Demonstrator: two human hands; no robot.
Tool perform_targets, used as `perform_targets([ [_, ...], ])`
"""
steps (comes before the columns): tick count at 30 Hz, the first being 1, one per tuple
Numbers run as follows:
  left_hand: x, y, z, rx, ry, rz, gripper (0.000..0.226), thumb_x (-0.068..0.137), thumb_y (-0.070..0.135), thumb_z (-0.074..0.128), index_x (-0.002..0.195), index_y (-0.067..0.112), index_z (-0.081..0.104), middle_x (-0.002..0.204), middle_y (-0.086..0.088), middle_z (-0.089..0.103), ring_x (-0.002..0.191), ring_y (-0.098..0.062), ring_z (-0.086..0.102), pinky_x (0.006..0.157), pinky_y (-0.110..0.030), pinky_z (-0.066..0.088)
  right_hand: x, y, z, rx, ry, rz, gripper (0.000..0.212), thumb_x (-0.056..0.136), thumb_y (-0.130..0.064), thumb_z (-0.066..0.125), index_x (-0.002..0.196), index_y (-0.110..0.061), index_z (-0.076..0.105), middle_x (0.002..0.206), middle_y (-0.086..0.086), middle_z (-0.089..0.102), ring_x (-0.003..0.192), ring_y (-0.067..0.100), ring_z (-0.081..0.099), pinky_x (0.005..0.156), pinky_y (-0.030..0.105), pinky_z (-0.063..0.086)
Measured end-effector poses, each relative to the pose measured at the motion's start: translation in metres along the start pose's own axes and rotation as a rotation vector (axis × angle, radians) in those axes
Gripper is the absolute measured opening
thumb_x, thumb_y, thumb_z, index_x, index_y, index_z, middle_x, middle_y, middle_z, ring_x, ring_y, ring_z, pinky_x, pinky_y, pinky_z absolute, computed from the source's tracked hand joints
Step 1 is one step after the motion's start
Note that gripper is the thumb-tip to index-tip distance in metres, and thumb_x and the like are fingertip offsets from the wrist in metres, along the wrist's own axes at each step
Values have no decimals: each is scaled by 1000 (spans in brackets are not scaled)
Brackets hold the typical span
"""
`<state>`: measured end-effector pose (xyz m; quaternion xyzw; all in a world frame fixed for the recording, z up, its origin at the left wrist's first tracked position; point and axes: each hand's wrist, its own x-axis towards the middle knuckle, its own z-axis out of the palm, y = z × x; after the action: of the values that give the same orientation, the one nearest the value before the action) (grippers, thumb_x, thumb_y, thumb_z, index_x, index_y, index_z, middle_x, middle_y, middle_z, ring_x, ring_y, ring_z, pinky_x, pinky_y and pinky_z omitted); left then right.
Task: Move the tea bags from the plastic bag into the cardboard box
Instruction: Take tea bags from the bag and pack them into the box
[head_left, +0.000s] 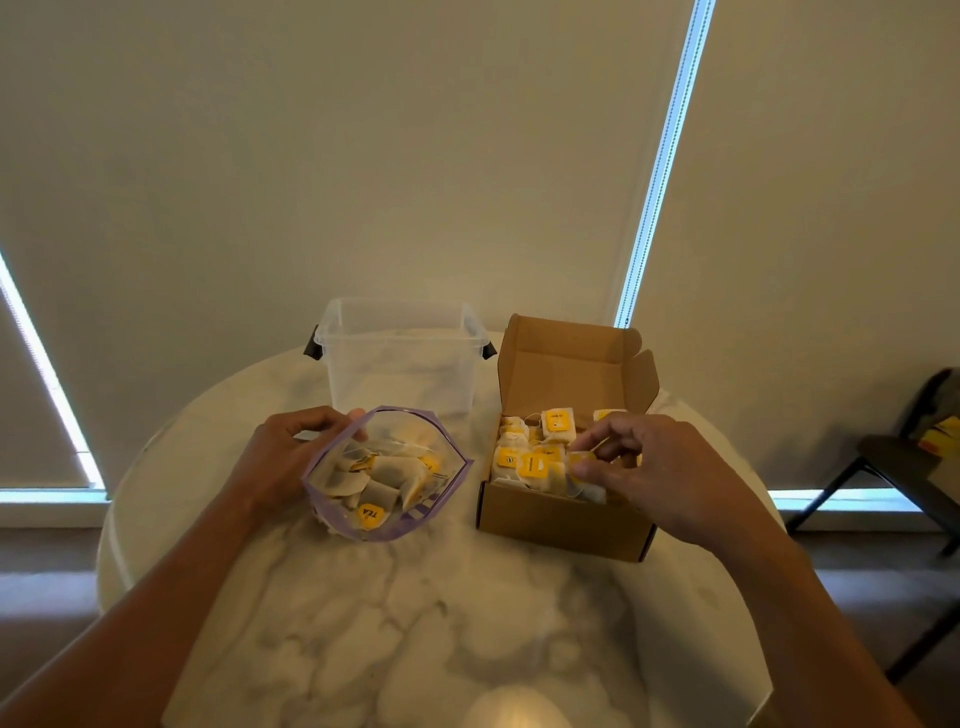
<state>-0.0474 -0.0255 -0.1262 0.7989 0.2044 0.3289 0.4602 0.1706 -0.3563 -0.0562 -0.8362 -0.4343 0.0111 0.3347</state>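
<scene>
A clear plastic bag (387, 470) with a purple rim stands open on the marble table, with several tea bags with yellow tags inside. My left hand (283, 457) grips the bag's left rim and holds it open. To the right sits the open cardboard box (563, 522), its lid flap raised at the back, with several tea bags (530, 460) lying in it. My right hand (660, 467) hovers over the box's right side, fingers pinching a tea bag (584, 475) at the box's front right.
An empty clear plastic tub (400, 353) with dark handles stands behind the bag. The round marble table (441, 623) ends close behind both containers. A dark chair (904, 457) stands off to the right by the wall.
</scene>
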Motion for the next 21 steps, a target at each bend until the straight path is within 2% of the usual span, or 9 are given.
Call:
perform_targets([
  [4, 1, 0, 0, 17, -1, 8, 33, 88, 59, 82, 95, 27, 86, 94, 4, 83, 96, -21, 79, 96, -51, 62, -1, -2, -4, -11, 50, -53, 23, 90, -41, 79, 111, -44, 71, 96, -28, 66, 88, 0, 59, 67, 18, 46],
  [6, 1, -1, 0, 14, 1, -1, 34, 87, 59, 83, 95, 27, 86, 93, 4, 83, 96, -22, 79, 95, -51, 62, 2, -9, -5, -4, 47, -114, 22, 94, -39, 75, 114, -47, 70, 102, -30, 62, 96, 0, 58, 73, 20, 45],
  [8, 1, -2, 1, 7, 3, -7, 34, 85, 59, 83, 96, 28, 86, 94, 3, 83, 96, -23, 79, 94, -51, 63, 12, -18, -2, -35, -68, -192, 25, 100, -36, 69, 119, -51, 68, 115, -35, 59, 108, -4, 53, 85, 22, 43],
  [10, 2, -3, 2, 13, -6, -3, 23, 89, 51, 85, 97, 30, 86, 95, 4, 83, 94, -23, 79, 94, -53, 63, 22, -27, 2, -80, -289, -216, 35, 103, -29, 65, 128, -54, 65, 128, -35, 52, 121, -3, 46, 100, 32, 43],
  [12, 2, -3, 1, 27, -6, 1, 16, 91, 48, 84, 95, 33, 86, 93, 5, 83, 93, -21, 79, 95, -52, 63, 29, -31, 7, -165, -433, -222, 40, 103, -21, 65, 129, -51, 66, 131, -28, 50, 128, 4, 40, 105, 36, 42],
  [13, 2, -2, 1, 35, -5, 6, 21, 88, 54, 81, 95, 34, 86, 93, 6, 83, 94, -20, 79, 95, -52, 63, 31, -32, 9, -191, -454, -232, 38, 102, -19, 66, 125, -49, 69, 127, -28, 52, 125, 2, 41, 102, 31, 42],
  [16, 2, -2, 0, 33, -13, 8, 34, 80, 61, 75, 98, 35, 85, 96, 7, 83, 96, -20, 79, 96, -54, 63, 31, -32, 4, -117, -361, -250, 31, 100, -18, 70, 107, -48, 73, 107, -35, 59, 108, -14, 52, 79, 6, 39],
  [18, 3, -3, 0, 17, -19, 1, 40, 77, 66, 74, 98, 33, 86, 96, 7, 83, 96, -20, 79, 96, -54, 63, 31, -25, 0, -35, -263, -256, 25, 99, -22, 72, 104, -46, 74, 103, -27, 70, 104, -14, 59, 79, 9, 43],
  [21, 2, -2, 0, -2, -16, -3, 51, 72, 73, 72, 95, 30, 86, 94, 5, 83, 94, -19, 78, 95, -51, 62, 31, -18, -5, 73, -167, -227, 20, 96, -29, 75, 109, -44, 73, 106, -21, 74, 101, -4, 68, 85, 24, 59],
])
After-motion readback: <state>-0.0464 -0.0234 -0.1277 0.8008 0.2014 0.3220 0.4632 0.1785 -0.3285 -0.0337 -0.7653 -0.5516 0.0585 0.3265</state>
